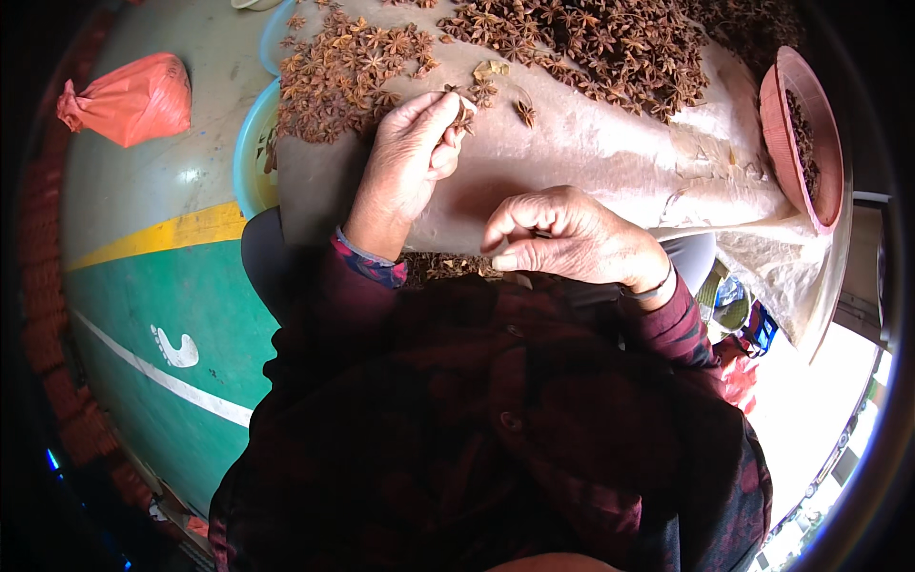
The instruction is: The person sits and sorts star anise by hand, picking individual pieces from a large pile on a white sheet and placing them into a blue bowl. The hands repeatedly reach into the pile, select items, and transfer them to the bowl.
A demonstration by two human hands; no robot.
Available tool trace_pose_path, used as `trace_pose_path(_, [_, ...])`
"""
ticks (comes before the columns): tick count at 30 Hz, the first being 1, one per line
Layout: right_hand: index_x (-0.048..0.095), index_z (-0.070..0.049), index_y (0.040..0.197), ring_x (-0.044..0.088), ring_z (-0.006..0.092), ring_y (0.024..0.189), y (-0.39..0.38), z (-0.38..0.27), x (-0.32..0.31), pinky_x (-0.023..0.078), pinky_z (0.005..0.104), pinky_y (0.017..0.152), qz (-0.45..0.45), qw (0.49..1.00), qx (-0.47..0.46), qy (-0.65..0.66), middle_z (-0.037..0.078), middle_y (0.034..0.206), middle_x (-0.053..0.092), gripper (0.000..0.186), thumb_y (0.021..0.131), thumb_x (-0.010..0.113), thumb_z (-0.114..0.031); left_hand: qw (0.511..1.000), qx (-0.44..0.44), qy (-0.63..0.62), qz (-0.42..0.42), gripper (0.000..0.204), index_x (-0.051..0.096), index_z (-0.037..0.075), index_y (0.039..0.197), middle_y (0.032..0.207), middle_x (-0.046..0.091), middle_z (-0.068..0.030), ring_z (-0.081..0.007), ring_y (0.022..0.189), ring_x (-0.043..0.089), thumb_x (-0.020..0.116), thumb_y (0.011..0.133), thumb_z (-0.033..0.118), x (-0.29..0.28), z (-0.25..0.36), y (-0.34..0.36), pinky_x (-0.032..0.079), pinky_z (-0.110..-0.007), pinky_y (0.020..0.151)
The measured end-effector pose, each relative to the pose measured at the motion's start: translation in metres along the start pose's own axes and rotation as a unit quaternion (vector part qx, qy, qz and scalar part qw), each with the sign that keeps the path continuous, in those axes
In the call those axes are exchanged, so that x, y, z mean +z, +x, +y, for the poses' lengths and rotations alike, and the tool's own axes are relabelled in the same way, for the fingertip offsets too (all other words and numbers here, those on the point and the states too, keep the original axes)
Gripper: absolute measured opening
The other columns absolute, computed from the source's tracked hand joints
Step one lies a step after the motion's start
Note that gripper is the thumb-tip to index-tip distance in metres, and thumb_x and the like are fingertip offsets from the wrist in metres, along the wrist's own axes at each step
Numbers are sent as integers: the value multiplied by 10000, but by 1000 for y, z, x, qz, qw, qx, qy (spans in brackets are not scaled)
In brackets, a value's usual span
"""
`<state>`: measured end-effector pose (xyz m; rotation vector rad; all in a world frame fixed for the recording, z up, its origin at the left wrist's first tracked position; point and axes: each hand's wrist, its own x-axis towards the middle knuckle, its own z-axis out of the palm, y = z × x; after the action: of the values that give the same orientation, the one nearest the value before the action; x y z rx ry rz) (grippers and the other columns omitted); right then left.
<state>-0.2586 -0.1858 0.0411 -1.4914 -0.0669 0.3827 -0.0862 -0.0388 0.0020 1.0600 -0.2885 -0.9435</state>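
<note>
My left hand [410, 157] is closed over the table's near part, pinching a star anise [464, 116] between thumb and fingers. My right hand [577, 238] hovers lower and to the right, near the table edge. Its fingers are curled toward the thumb, and a small dark bit shows inside the curl, too small to name. Just beyond my left hand lies a loose heap of reddish-brown star anise [353, 71]. A larger, darker star anise pile [591, 48] spreads across the far middle. One single star anise [525, 112] and a pale dry leaf [491, 70] lie between them.
The table [610, 157] has a pale, wrinkled plastic cover. A pink basket [774, 133] with brown pieces leans at the right edge. Blue-rimmed basins [246, 162] stand at the table's left side. A tied red bag [143, 100] sits on the floor. More star anise [443, 267] lies below the near edge.
</note>
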Motion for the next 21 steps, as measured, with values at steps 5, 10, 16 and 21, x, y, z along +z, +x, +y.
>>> trace_pose_path(5, [706,-26,1092,609,36,856,5,2,2,512,213,768,314,944,-99,3,-4,946,716,223,1013,688,-233,999,23,13,-37,228,701,35,1063,755,570,40,-5,583,422,586,1070,232,12,-2,-19,341,-161,509])
trace_pose_path(10, [672,3,1029,580,37,809,25,14,9,502,207,747,310,946,-94,-10,-9,887,687,164,1010,691,-158,988,72,133,-12,217,699,41,1074,753,553,66,8,607,423,588,1069,228,29,-3,-33,338,-154,529])
trace_pose_path(16, [646,-2,989,608,59,827,35,19,17,514,224,752,324,927,-169,85,5,896,687,155,988,719,-139,983,128,119,56,204,661,33,1028,739,551,58,12,607,420,572,1078,210,35,-17,-34,333,-166,510])
trace_pose_path(21, [642,-33,997,577,42,847,33,11,0,486,205,783,359,930,-73,2,-18,912,661,145,989,722,-154,960,177,214,32,199,625,44,1051,813,562,44,3,627,422,523,1099,208,27,-24,-29,327,-161,520])
